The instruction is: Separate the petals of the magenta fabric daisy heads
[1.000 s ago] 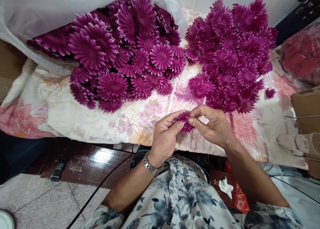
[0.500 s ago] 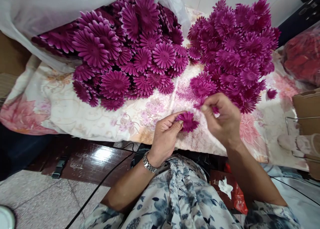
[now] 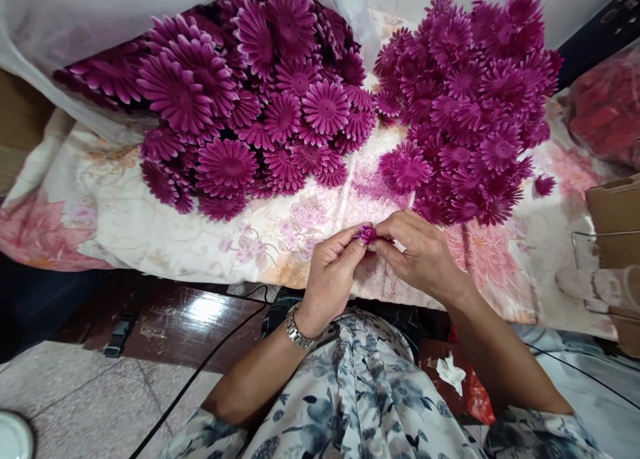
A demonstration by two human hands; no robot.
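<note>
Between my two hands, above the near edge of the cloth, is a small purple artificial flower [image 3: 367, 234], its petals bunched together. My left hand [image 3: 333, 272] pinches it from the left between thumb and fingers. From the other side, my right hand [image 3: 415, 249] has thumb and forefinger closed on the same flower. Much of the flower is hidden by the fingertips. Beyond my hands lie a heap of larger purple flower heads [image 3: 227, 165] at the left and a pile of purple flowers [image 3: 460, 112] at the right.
A floral cloth [image 3: 165, 239] covers the table, with purple dust between the piles. A white plastic bag [image 3: 30, 39] surrounds the left heap. To the right are a bag of red pieces [image 3: 607, 109], a cardboard box [image 3: 615, 212] and one loose flower [image 3: 544, 185].
My right hand has moved left and down from the right pile to meet my left hand. The flower's petals, spread before, are now gathered between the fingers of both hands.
</note>
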